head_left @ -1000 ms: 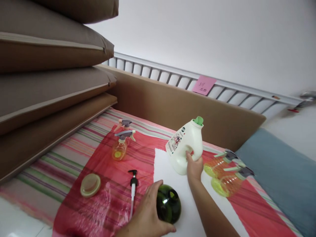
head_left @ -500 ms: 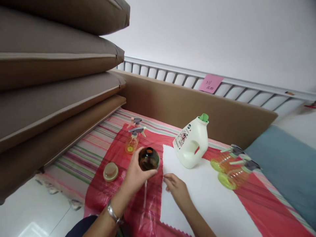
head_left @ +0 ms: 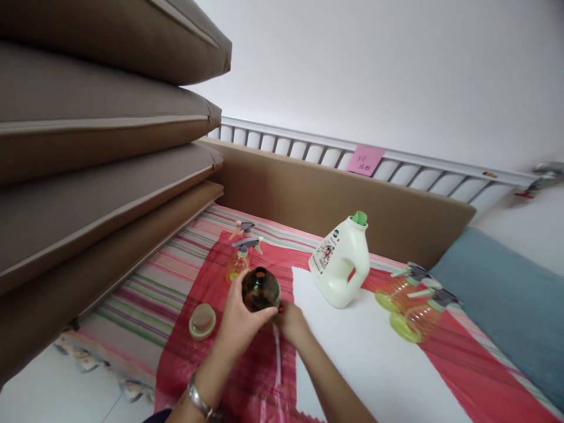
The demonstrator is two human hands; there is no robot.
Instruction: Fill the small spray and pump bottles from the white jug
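Observation:
My left hand (head_left: 240,314) is wrapped round a dark amber, rounded bottle (head_left: 261,291), its uncapped neck tipped up towards me. My right hand (head_left: 289,322) is closed by the bottle's lower right side, the fingertips partly hidden. A thin white tube (head_left: 278,355) hangs below the two hands; its upper end is hidden, so I cannot tell what holds it. Just behind the bottle stands a small clear spray bottle (head_left: 238,264) with a little yellow liquid and a grey trigger head. Left of my left hand lies a round beige lid-like piece (head_left: 202,321).
A white jug (head_left: 341,264) with a green cap stands on a white sheet (head_left: 343,352). To the right are clear spray bottles (head_left: 414,322) of yellow liquid. Red plastic (head_left: 176,382) covers the striped cloth. Stacked cushions (head_left: 110,153) rise at left; a brown board (head_left: 352,197) stands behind.
My right hand has moved left to the bottle and its fingers have closed. The white tube has shifted right. The view has tilted slightly; my left hand keeps its hold.

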